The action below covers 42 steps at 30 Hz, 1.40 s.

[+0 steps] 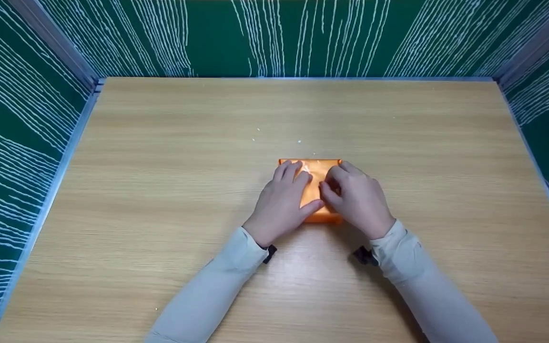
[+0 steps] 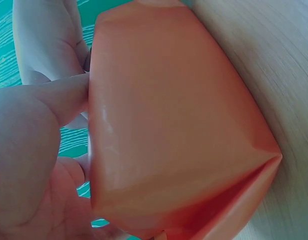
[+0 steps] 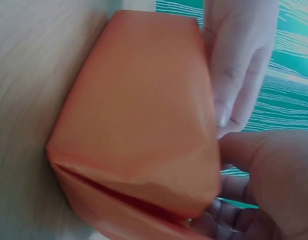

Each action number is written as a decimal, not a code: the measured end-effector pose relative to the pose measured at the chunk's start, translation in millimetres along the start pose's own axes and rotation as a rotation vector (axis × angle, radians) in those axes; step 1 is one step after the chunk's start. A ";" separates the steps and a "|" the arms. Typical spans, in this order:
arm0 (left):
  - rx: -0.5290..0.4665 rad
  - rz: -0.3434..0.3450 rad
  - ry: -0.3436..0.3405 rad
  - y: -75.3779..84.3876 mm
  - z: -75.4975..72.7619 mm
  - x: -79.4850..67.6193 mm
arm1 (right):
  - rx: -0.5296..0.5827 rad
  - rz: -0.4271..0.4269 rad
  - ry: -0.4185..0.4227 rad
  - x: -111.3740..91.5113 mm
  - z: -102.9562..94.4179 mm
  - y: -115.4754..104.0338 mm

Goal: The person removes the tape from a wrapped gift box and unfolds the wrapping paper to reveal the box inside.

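Observation:
A small package wrapped in glossy orange paper [image 1: 312, 195] lies on the table between the hands. Its near side fills much of the left wrist view, where the orange paper [image 2: 169, 100] folds into a pointed flap at the lower right. In the right wrist view the orange package [image 3: 138, 95] has a matching folded corner at lower left. My left hand [image 1: 279, 202] rests spread over its left part, thumb toward the middle. With bent fingers and thumb my right hand [image 1: 358, 197] holds its right part. What lies under the right fingertips is hidden.
The wooden table [image 1: 184, 143] extends around the package, with a few tiny white scraps [image 1: 299, 141] beyond it. Green panels with white streaks [image 1: 217, 38] stand along the back and both sides. Blue strips [image 1: 76, 138] line the table's edges.

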<state>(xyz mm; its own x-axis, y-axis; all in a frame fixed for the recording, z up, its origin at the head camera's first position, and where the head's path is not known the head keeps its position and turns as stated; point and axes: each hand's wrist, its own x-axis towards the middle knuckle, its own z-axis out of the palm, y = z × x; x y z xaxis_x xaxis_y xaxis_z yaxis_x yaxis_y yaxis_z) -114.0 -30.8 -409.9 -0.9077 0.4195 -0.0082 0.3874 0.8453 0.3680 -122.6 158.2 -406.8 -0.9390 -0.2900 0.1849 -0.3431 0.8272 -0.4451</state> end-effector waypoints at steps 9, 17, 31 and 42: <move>-0.011 0.010 0.011 -1.0 0.4 -1.2 | 0.037 0.031 0.015 1.3 1.6 0.5; -0.029 0.014 0.039 -1.3 1.5 -1.8 | 0.047 0.015 0.029 0.7 -1.3 0.5; -0.048 0.005 0.025 -0.7 -1.0 -1.2 | 0.082 0.038 -0.021 2.3 -13.5 5.7; -0.035 -0.002 0.016 -0.2 -1.4 -1.1 | 0.075 0.040 -0.037 1.4 -17.0 8.0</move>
<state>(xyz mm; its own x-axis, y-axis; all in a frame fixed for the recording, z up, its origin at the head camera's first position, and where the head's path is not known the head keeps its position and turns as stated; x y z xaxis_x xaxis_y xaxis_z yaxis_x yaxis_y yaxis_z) -113.3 -31.9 -408.7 -0.9112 0.4120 0.0053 0.3795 0.8340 0.4005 -126.3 172.5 -395.2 -0.9517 -0.2762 0.1343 -0.3052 0.8006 -0.5157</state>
